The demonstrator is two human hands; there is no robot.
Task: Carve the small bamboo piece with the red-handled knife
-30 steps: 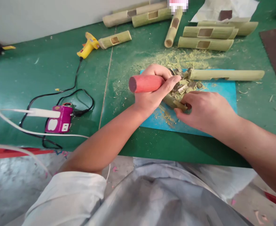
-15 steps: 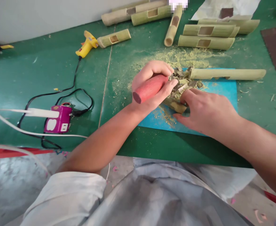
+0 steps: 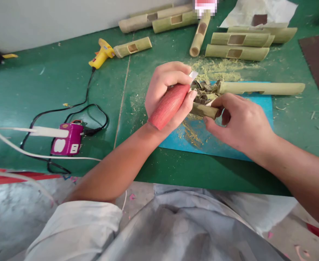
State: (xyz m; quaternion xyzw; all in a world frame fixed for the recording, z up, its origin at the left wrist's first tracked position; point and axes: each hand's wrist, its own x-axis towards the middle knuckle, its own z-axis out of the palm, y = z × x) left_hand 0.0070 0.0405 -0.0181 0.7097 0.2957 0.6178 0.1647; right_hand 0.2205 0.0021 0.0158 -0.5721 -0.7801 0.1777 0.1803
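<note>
My left hand (image 3: pixel 166 85) is wrapped round a red wooden-handled cutting tool (image 3: pixel 170 107). A short, pale, slanted blade tip shows past its fingers; the exact kind of tool I cannot make out. Between thumb and fingers, my right hand (image 3: pixel 239 121) grips the right end of a short brownish bamboo piece (image 3: pixel 203 111). This piece lies low over a blue mat (image 3: pixel 224 145), its left end close to the left thumb. Right behind it is a heap of dark and pale bamboo chips (image 3: pixel 203 94).
A long bamboo tube (image 3: pixel 273 88) lies behind my right hand. Notched bamboo tubes (image 3: pixel 237 52) line the back, with sawdust (image 3: pixel 219 70) before them. To the left are a yellow glue gun (image 3: pixel 102 54) and a purple power adapter (image 3: pixel 66 139) with cords. A brown mat (image 3: pixel 318 61) lies far right.
My left hand has shifted slightly left with the red-handled tool, and the blade tip now shows. The bamboo piece has risen a little in my right hand, showing more of its side.
</note>
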